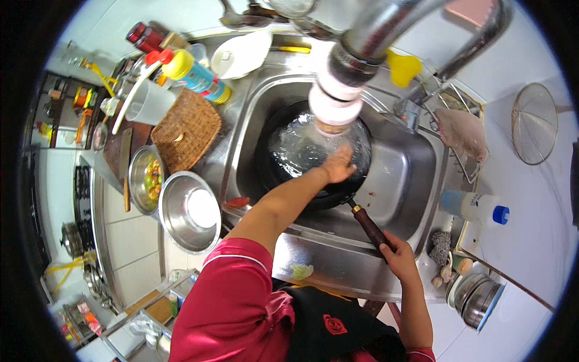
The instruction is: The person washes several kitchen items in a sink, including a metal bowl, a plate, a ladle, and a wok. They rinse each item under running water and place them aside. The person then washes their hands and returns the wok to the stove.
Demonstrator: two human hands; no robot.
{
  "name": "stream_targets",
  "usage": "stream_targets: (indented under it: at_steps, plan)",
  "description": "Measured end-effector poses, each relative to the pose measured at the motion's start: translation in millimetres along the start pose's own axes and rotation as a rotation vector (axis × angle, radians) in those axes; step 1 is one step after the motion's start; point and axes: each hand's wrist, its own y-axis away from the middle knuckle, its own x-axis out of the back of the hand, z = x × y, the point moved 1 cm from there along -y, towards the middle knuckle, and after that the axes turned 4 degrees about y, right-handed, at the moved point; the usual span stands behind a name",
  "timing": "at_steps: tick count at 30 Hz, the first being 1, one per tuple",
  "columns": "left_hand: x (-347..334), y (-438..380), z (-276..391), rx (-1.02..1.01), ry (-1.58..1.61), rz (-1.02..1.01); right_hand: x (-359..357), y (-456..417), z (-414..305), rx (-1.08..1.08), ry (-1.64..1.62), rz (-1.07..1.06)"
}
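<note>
A black wok (289, 181) with a dark wooden handle (367, 225) sits in the left part of a stainless-steel sink (398, 181), tilted a little, with water in it. From the faucet's pale spray head (334, 106) water runs into the wok. My left hand (340, 166) is inside the wok at the water, under the stream, thumb apart from the fingers; the fingertips are blurred by the water and nothing shows in its grasp. My right hand (399, 257) grips the end of the wooden handle over the sink's near edge. A reddish scrap (237, 202) lies at the sink's left side.
Left of the sink are an empty metal bowl (168, 212), a bowl of cut food (135, 181), a woven basket (192, 131), a cleaver (125, 154) and a cleaning bottle (199, 79). At right are a wire rack with a cloth (461, 129), a plastic bottle (475, 207) and a steel scourer (440, 248).
</note>
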Motion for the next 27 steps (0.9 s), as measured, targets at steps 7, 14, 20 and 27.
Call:
stream_targets:
  at_steps: [7, 14, 20, 27]
  plan:
    - [35.7, 37.3, -29.2, 0.481, 0.048, 0.546, -6.6, 4.2, -7.6, 0.064, 0.189, 0.075]
    - [-2.7, 66.7, 17.8, 0.767, 0.154, 0.051, -6.2, -6.2, -47.0, 0.080, 0.669, -0.045]
    - [29.0, 90.9, 68.4, 0.527, 0.187, -0.548, -1.0, -43.6, -72.1, 0.103, 1.163, -0.233]
    - [34.7, 151.3, 73.9, 0.514, 0.116, -0.331, 6.4, -93.3, -93.8, 0.327, 0.918, -0.333]
